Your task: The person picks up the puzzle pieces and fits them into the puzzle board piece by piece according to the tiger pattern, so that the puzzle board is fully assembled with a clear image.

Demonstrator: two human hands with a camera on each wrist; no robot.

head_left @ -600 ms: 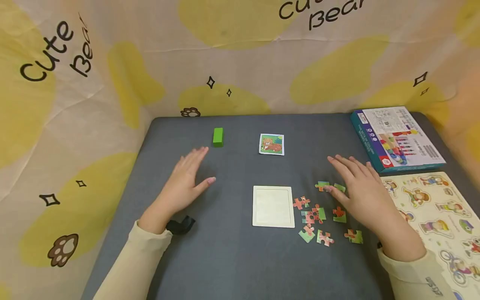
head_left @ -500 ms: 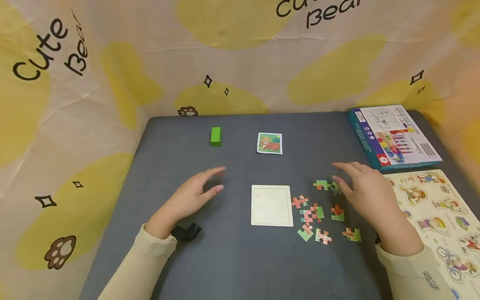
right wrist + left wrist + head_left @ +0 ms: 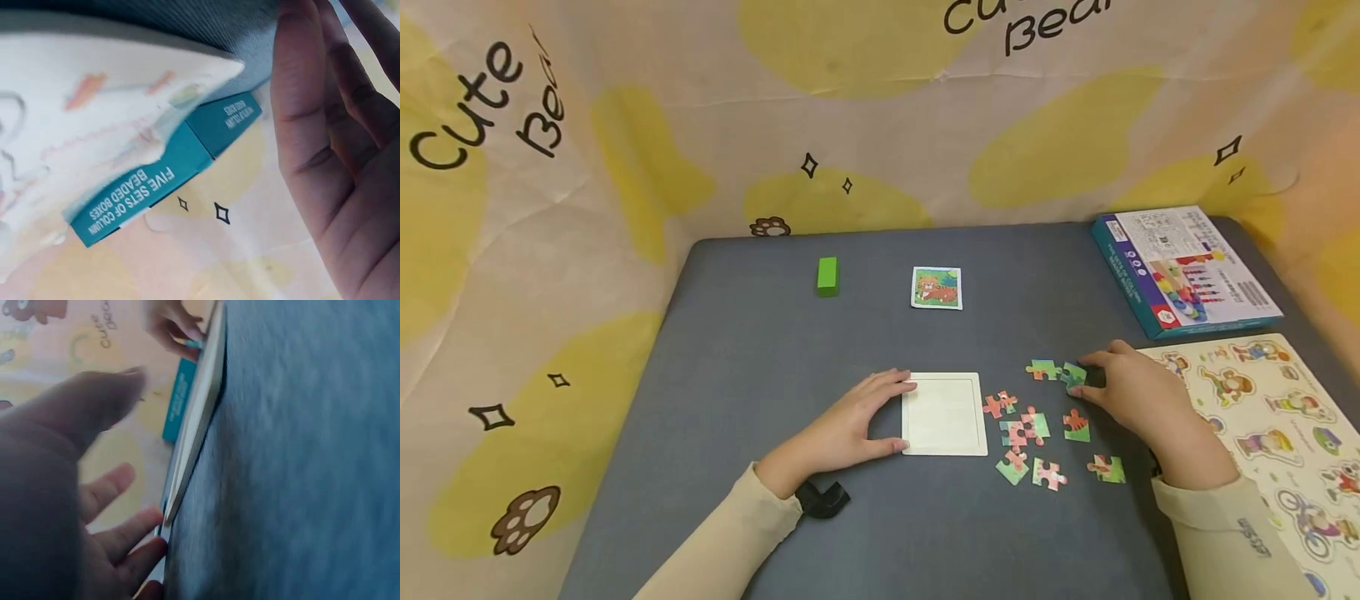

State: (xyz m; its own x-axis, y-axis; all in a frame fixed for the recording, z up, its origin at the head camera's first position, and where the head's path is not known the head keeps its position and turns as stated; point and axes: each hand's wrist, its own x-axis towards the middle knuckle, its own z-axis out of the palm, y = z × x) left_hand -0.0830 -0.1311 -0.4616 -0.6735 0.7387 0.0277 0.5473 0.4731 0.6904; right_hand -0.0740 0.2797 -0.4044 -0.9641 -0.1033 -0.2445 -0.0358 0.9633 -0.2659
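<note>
My left hand (image 3: 850, 427) lies at the left side of the square white puzzle tray (image 3: 944, 414), its fingers spread and its fingertips and thumb at that edge. The left wrist view shows the tray edge-on, with the fingers (image 3: 128, 534) near one end. At the right, my right hand (image 3: 1146, 396) has its thumb and forefinger around a green puzzle piece (image 3: 1073, 377), pinching it near the table surface. In the right wrist view the piece is hidden and only the fingers (image 3: 300, 106) show. Several loose orange and green pieces (image 3: 1077, 426) lie between the tray and this hand.
A small card with a tiger picture (image 3: 936, 288) and a green block (image 3: 827, 277) stand toward the back. A beaded-box carton (image 3: 1187, 271) sits at the back right. Below it lies a large picture board (image 3: 1277, 417), partly under my right forearm.
My left hand has come right and toward me to the tray's left edge. My right hand's fingers have closed in on the green puzzle piece, which has shifted slightly right.
</note>
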